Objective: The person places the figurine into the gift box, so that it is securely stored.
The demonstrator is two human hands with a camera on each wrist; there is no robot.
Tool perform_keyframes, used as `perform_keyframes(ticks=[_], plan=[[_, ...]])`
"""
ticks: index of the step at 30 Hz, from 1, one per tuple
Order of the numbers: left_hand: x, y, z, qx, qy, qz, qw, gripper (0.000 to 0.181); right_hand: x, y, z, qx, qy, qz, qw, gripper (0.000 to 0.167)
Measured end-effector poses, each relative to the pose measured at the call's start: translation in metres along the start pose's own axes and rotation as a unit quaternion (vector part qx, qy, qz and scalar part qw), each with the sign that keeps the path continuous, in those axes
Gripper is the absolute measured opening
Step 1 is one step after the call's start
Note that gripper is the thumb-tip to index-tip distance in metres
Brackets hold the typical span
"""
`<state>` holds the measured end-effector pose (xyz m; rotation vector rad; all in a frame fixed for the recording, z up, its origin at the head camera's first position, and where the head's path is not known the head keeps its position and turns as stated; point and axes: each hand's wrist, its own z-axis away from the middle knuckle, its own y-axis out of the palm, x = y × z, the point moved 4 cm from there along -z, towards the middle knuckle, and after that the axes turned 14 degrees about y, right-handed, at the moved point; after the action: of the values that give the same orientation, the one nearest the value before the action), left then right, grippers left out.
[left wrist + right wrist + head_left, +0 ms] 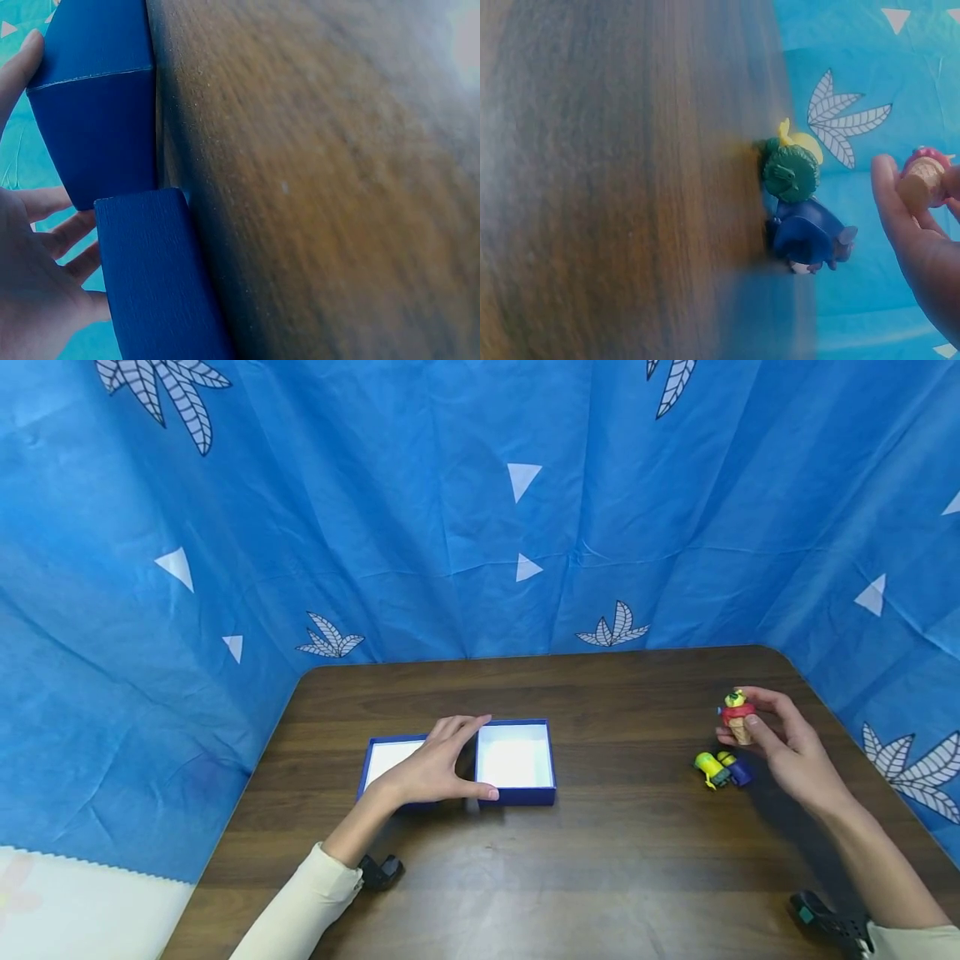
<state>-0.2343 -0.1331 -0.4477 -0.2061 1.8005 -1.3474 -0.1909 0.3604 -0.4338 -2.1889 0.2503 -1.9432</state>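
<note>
Two blue boxes with white insides stand side by side on the brown table. My left hand (431, 768) spans the gap between them, its thumb and fingertips at the left side of the right-hand box (528, 796); the other box (364, 768) lies partly under the hand. My right hand (798, 756) pinches a small figure (737, 714) with a red middle, yellow-green top and cone-shaped base, held above the table. Below it lie a yellow and green figure (709, 768) and a blue and yellow figure (735, 768), close together; the right wrist view shows the green one (790, 174) and blue one (806, 234).
A blue cloth with leaf and triangle prints hangs behind the table (600, 868) and along both sides. White cloth with a scalloped edge shows at the lower left. Dark devices (381, 872) are strapped at both wrists.
</note>
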Motion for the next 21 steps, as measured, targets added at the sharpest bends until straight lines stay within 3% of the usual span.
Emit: perform_keyframes(ticks=[3, 9, 14, 16, 21], plan=[[0.0000, -0.0002, -0.0004, 0.000, 0.000, 0.000, 1.0000, 0.120, -0.0016, -0.0005, 0.0005, -0.004, 0.026, -0.058, 0.9980, 0.047], [0.0011, 0.0010, -0.0007, -0.001, 0.002, 0.001, 1.0000, 0.122, -0.0031, -0.0009, 0.0001, -0.063, 0.054, -0.044, 0.9956, 0.070], [0.0016, 0.0010, -0.0010, 0.000, 0.004, 0.001, 1.0000, 0.122, -0.0008, 0.0027, 0.0000, -0.031, 0.029, -0.109, 0.9932, 0.065], [0.0019, 0.0010, -0.0011, 0.000, 0.004, 0.001, 1.0000, 0.122, -0.0002, 0.0033, 0.0004, -0.033, 0.029, -0.098, 0.9942, 0.062], [0.0016, 0.0008, -0.0009, 0.001, 0.002, 0.004, 1.0000, 0.121, -0.0008, 0.0029, 0.0023, -0.095, 0.039, 0.000, 0.9947, 0.061]])
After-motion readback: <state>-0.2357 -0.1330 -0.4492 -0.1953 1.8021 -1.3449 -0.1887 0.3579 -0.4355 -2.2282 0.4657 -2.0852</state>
